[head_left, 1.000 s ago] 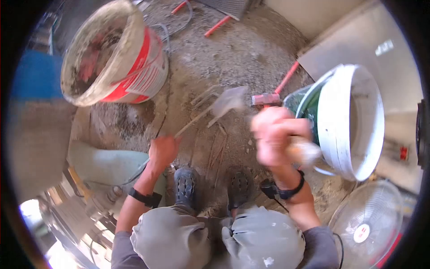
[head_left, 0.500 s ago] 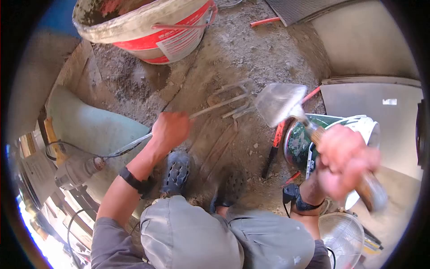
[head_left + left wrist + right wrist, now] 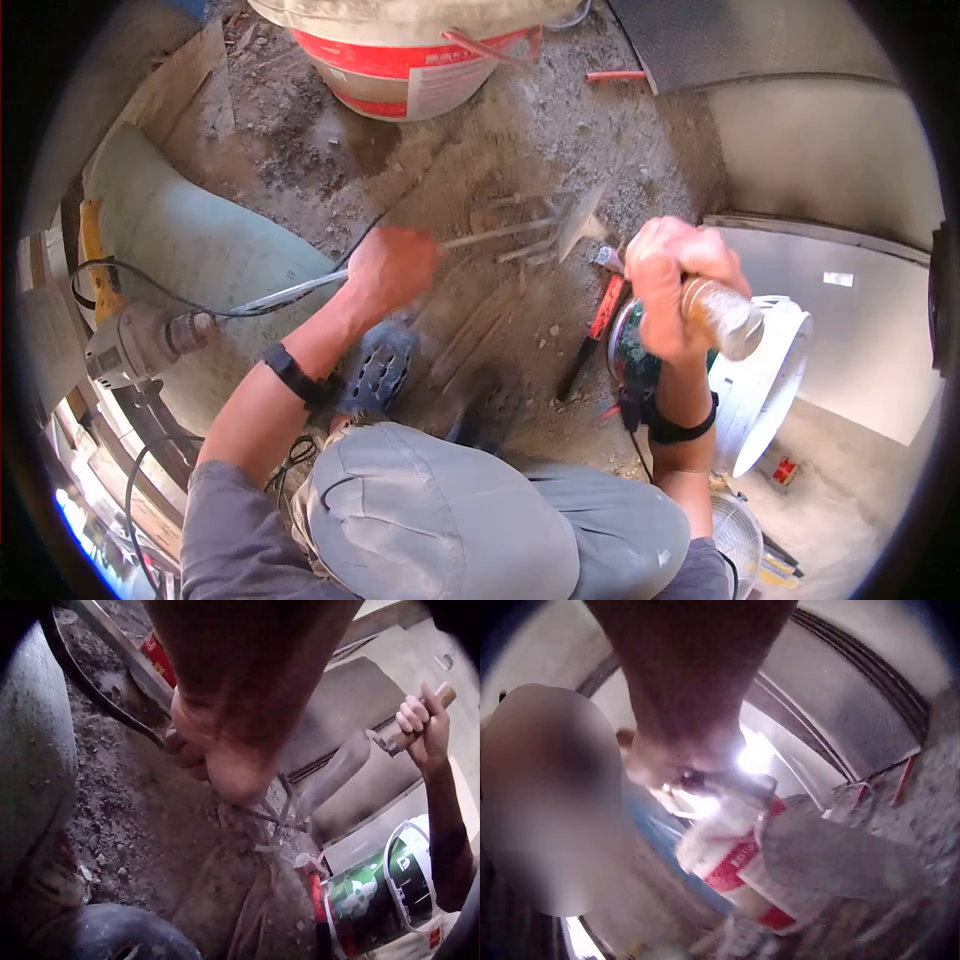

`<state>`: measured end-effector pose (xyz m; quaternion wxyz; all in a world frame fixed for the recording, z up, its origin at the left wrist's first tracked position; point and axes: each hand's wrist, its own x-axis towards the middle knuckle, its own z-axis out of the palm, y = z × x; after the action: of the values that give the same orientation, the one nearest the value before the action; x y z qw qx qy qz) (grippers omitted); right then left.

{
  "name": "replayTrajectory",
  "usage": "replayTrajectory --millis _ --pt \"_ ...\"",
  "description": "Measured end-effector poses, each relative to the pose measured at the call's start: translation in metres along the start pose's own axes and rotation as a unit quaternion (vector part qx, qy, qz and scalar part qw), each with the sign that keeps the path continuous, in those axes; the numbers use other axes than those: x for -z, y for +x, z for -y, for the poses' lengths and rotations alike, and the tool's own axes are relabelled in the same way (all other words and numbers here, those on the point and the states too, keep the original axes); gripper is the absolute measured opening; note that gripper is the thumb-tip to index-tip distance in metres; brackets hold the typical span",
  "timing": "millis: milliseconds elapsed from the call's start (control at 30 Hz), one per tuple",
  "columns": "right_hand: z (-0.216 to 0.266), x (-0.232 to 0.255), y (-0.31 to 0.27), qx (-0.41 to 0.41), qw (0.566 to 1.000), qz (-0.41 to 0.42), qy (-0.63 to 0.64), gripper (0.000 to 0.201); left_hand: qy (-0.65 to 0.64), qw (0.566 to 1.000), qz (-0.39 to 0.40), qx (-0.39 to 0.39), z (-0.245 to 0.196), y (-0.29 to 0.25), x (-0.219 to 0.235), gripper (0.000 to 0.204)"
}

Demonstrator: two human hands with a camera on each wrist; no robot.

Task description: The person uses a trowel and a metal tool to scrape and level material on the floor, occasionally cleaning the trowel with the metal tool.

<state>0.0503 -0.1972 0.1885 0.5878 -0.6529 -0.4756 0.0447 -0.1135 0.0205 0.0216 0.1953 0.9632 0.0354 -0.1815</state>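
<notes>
My left hand (image 3: pixel 395 268) grips the metal shaft of a mixing paddle (image 3: pixel 292 292), whose other end runs back to a drill (image 3: pixel 140 343) on the left. Pale prongs at the paddle's head (image 3: pixel 530 238) reach out past the fist, low over the dusty floor. My right hand (image 3: pixel 680 280) is wrapped round the wooden handle of a trowel (image 3: pixel 722 318). The trowel's broad metal blade (image 3: pixel 334 776) overlaps the prongs in the head view. In the right wrist view, the blade (image 3: pixel 832 855) is turned flat toward the camera, and glare hides part of the grip.
A red and white bucket (image 3: pixel 405 75) stands ahead on the gritty floor. To the right, a hammer with a red and black handle (image 3: pixel 603 312) lies beside a tipped green and white bucket (image 3: pixel 765 385). A fan (image 3: pixel 738 530) sits lower right; a greenish curved sheet (image 3: pixel 200 240) is at left.
The trowel swung off the paddle to the right, then came back over the prongs. My left hand keeps its grip on the shaft. The head view has shifted, so the drill now shows fully.
</notes>
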Motion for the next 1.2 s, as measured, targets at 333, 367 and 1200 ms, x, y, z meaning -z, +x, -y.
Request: replayTrajectory --millis 333,367,1200 --pt "0.054 -0.106 -0.013 0.139 0.979 0.111 -0.103 0.037 0.003 1.000 0.005 0.022 -0.010 0.000 0.014 0.028" --pt "0.057 -0.111 -0.014 0.146 0.978 0.091 -0.116 0.037 0.027 1.000 0.016 -0.002 -0.006 0.001 0.008 0.028" --pt "0.001 -0.127 -0.028 0.101 0.977 0.076 -0.172 0.038 -0.021 0.998 -0.003 -0.060 0.004 0.000 0.010 0.028"
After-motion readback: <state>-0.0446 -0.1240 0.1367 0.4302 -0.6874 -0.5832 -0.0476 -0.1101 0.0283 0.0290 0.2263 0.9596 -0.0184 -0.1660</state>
